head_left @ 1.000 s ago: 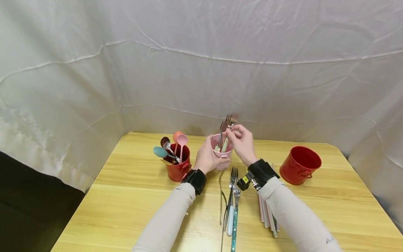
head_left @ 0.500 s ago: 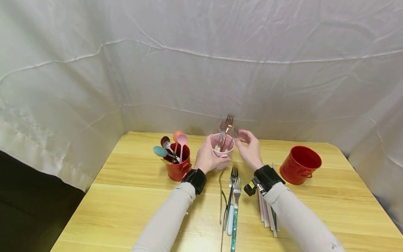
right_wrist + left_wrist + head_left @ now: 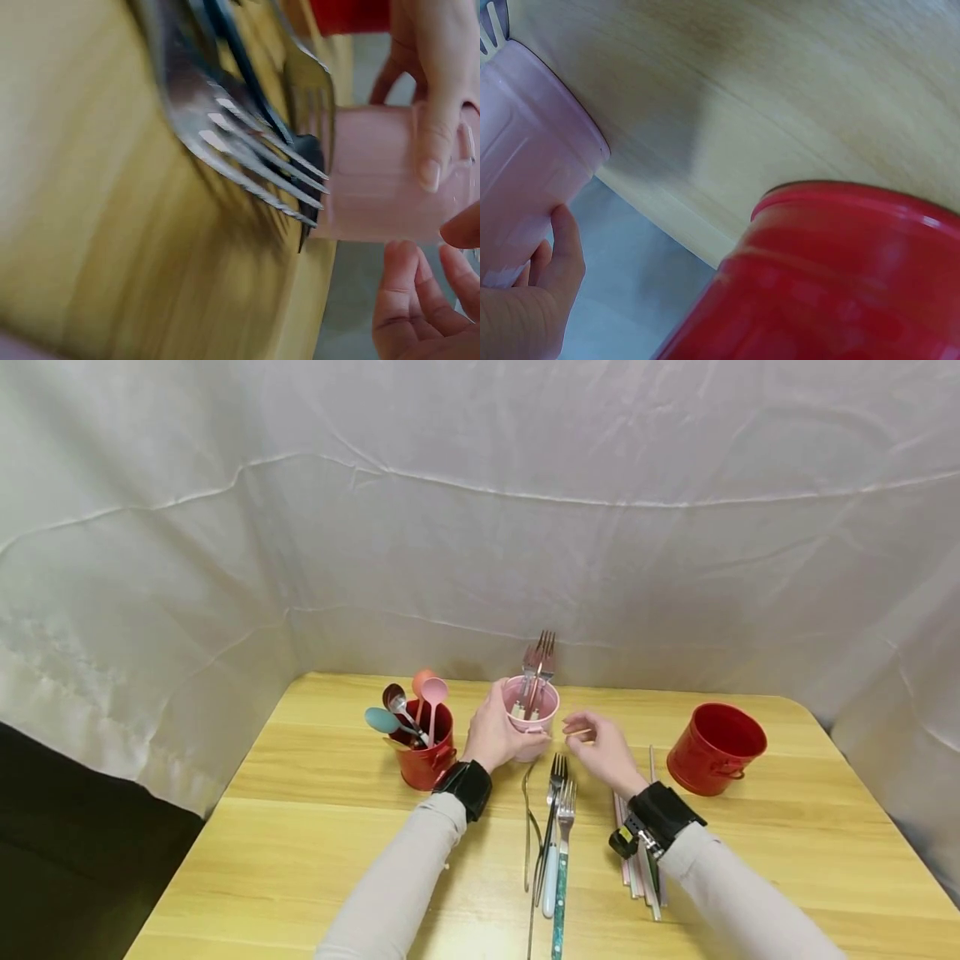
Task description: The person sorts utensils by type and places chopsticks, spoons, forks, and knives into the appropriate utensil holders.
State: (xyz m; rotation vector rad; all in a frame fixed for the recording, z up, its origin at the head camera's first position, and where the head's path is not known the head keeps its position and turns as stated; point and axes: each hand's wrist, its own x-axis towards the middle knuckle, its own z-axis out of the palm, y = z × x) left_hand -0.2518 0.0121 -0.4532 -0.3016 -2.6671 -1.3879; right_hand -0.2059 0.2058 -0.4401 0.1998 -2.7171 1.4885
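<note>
My left hand (image 3: 495, 733) holds the small pink bucket (image 3: 375, 180) at its side, with the thumb across the front wall. Several forks (image 3: 546, 653) stand in that bucket, tines up. To its right, my right hand (image 3: 602, 752) hovers over the table with fingers loosely bent and nothing between them. Loose forks lie in front of the bucket: one with a teal handle (image 3: 560, 893), one with a pale blue handle (image 3: 549, 889), a black one (image 3: 558, 768), and thin ones (image 3: 527, 835) whose details are hard to make out.
Left of the pink bucket stands a red bucket (image 3: 417, 770) with several spoons (image 3: 434, 692). Another red bucket (image 3: 693, 767) is at the right. A bundle of thin sticks (image 3: 651, 885) lies partly under my right wrist. A pale curtain (image 3: 480, 527) rises behind the wooden table (image 3: 300, 843).
My right hand has let go of a fork, which now leans in the pink bucket, and has moved down and right, away from the rim. My left hand stays on the bucket.
</note>
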